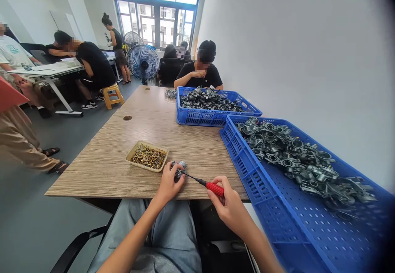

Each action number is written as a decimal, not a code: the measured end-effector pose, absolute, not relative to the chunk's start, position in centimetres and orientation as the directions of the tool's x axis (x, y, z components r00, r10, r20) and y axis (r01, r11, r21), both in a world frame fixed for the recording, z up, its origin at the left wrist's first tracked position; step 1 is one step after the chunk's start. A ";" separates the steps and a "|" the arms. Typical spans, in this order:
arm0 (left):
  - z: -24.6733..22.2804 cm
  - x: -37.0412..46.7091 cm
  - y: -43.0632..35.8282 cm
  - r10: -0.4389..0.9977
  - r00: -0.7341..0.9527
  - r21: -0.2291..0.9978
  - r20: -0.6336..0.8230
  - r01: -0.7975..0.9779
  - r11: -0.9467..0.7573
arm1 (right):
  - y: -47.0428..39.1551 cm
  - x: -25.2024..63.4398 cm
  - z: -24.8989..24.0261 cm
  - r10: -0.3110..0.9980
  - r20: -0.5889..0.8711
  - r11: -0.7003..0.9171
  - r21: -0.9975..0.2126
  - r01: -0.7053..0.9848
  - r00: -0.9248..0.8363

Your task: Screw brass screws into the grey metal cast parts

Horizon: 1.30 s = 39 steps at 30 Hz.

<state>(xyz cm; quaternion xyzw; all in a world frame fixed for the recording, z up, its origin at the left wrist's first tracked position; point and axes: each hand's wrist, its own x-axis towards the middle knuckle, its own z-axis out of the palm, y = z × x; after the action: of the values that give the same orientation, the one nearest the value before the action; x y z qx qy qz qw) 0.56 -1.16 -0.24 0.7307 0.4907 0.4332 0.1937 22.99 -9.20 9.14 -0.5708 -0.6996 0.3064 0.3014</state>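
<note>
Near the table's front edge, my left hand (170, 182) grips a small grey metal part (181, 165), which looks like a carburetor body; my fingers cover much of it. My right hand (226, 197) is wrapped round the red handle of a screwdriver (215, 188). Its thin dark shaft points left, and the tip meets the metal part by my left fingers; the exact contact point is hidden. Just left of my left hand sits a shallow cream tray (128, 159) full of small brass-coloured pieces (148, 156).
To my right stands a blue crate (256, 190) with a heap of similar metal parts (290, 149). Behind it is a second blue crate (197, 119), also heaped. Across the wood-grain table (108, 166) sits a person (200, 69). A fan (144, 63) and several other people are further back.
</note>
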 end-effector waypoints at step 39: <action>-0.3 0.5 -1.0 0.894 0.128 0.737 0.429 0.523 -0.428 | -8.9 23.1 8.5 0.989 0.084 0.141 -0.809 0.571 -0.126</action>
<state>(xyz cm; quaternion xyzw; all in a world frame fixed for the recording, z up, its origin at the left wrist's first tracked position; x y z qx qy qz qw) 0.47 -1.04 -0.35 0.7209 0.4913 0.4411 0.2106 23.05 -8.88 8.48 -0.5735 -0.6799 0.3170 0.3292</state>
